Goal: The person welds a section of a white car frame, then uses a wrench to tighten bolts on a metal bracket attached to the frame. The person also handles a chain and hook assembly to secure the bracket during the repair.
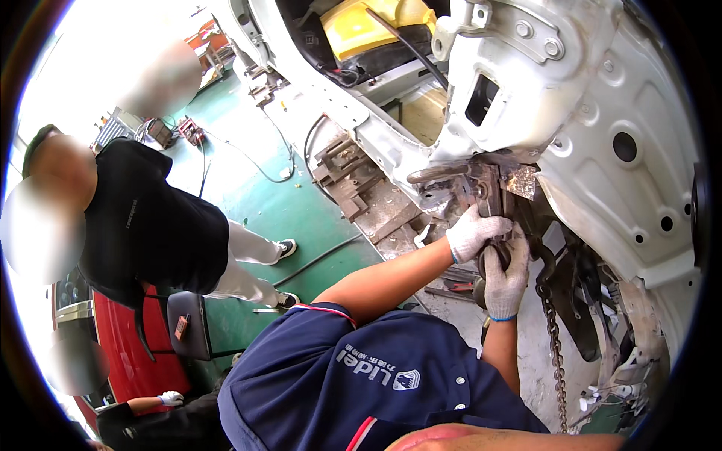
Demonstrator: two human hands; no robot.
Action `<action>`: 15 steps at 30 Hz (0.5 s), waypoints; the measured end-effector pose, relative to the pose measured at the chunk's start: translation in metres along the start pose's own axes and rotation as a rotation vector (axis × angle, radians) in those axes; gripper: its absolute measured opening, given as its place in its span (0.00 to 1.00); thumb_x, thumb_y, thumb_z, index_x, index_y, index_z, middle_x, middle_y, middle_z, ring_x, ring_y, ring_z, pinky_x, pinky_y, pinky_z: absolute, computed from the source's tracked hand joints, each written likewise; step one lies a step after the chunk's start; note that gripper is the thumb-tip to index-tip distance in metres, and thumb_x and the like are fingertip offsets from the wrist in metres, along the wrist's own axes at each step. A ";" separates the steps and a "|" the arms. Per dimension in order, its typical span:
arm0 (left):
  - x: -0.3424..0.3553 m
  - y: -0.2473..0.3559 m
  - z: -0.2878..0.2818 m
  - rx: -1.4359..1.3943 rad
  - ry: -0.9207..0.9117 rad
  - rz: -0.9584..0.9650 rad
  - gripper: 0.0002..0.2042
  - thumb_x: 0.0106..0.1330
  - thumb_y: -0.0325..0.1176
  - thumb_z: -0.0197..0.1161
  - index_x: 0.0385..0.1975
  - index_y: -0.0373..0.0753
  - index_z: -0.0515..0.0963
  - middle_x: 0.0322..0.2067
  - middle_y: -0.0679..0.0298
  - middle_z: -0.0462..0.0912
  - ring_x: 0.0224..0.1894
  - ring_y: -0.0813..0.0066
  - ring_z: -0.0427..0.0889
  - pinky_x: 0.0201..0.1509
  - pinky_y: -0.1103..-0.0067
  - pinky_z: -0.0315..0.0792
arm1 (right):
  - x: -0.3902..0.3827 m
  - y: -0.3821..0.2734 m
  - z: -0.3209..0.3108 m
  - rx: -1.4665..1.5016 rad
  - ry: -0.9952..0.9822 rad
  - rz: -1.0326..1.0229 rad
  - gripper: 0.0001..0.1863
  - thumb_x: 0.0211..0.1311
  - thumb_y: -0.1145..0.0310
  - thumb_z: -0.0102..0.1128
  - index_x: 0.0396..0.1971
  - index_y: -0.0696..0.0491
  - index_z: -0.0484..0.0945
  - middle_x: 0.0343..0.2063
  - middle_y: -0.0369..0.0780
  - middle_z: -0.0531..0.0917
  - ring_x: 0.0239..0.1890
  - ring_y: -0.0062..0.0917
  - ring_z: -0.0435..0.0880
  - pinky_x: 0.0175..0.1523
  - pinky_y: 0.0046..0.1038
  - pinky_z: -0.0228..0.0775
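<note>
We see a dark metal clamp [489, 189] at the lower edge of the white vehicle body [632, 207], near the middle of the view. In our judgement, the placing of the clamp is already done, because its upper part stands against this lower edge, where the sheet is crumpled and rusty. What is left, as we judge, is to make it firm: both hands are on it, and we cannot tell from here if it is tight. The steel chain [555, 347] hangs just beside, on the right, below a thick hook [543, 264]; whether this hook is joined to the clamp, we cannot tell.

The long axis of the clamp runs nearly up and down in the view. Its upper end points to the vehicle body and its lower end points back toward our chest. The chain goes roughly along the same direction.

The fingers of our left hand [474, 231], in a white knitted glove, are bent and gripping the clamp from its left side. The right hand [508, 279], gloved also, is closed around its lower part, but the exact contact is partly hidden.

Well apart, on the left, a person in a black shirt [154, 218] stands on the green floor [320, 259].
</note>
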State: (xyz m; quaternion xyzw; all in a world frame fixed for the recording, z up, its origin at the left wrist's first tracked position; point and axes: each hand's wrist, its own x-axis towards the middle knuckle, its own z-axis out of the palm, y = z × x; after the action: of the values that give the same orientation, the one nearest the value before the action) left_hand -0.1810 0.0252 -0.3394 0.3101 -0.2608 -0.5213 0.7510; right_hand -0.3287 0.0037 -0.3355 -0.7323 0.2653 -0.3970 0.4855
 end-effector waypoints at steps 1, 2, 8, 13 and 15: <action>-0.001 0.001 0.001 -0.024 -0.001 -0.012 0.15 0.65 0.31 0.70 0.50 0.35 0.80 0.39 0.65 0.85 0.40 0.76 0.83 0.47 0.76 0.79 | 0.000 0.000 0.001 0.005 0.000 0.000 0.33 0.72 0.76 0.64 0.74 0.63 0.66 0.62 0.45 0.81 0.60 0.27 0.81 0.67 0.30 0.73; -0.001 0.003 -0.001 0.036 0.011 -0.020 0.15 0.66 0.31 0.70 0.50 0.34 0.81 0.39 0.64 0.86 0.39 0.76 0.84 0.47 0.75 0.80 | 0.000 0.000 0.000 0.003 0.009 0.002 0.34 0.71 0.76 0.64 0.74 0.64 0.66 0.62 0.46 0.81 0.60 0.27 0.81 0.67 0.29 0.73; -0.001 0.002 -0.011 0.125 -0.029 0.009 0.14 0.66 0.31 0.69 0.49 0.33 0.82 0.39 0.63 0.88 0.38 0.74 0.86 0.46 0.74 0.83 | 0.000 0.005 -0.002 -0.074 0.045 -0.058 0.33 0.71 0.69 0.70 0.71 0.63 0.69 0.55 0.50 0.87 0.54 0.34 0.89 0.61 0.33 0.81; 0.003 -0.005 -0.012 0.054 -0.009 -0.028 0.20 0.65 0.33 0.66 0.56 0.38 0.75 0.44 0.60 0.84 0.45 0.66 0.86 0.52 0.68 0.83 | 0.000 0.003 -0.003 -0.036 0.025 -0.035 0.35 0.67 0.70 0.71 0.72 0.61 0.69 0.56 0.54 0.85 0.57 0.40 0.89 0.62 0.36 0.81; 0.001 -0.003 -0.013 0.024 -0.046 -0.052 0.20 0.66 0.35 0.66 0.57 0.38 0.75 0.45 0.59 0.84 0.48 0.64 0.86 0.55 0.66 0.83 | 0.001 0.001 -0.002 -0.030 0.051 -0.091 0.35 0.66 0.70 0.72 0.71 0.60 0.70 0.57 0.55 0.85 0.57 0.41 0.89 0.62 0.37 0.81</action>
State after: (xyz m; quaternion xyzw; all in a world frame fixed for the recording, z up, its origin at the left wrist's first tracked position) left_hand -0.1733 0.0259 -0.3500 0.3137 -0.2764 -0.5445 0.7271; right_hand -0.3299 0.0021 -0.3356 -0.7404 0.2499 -0.4331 0.4492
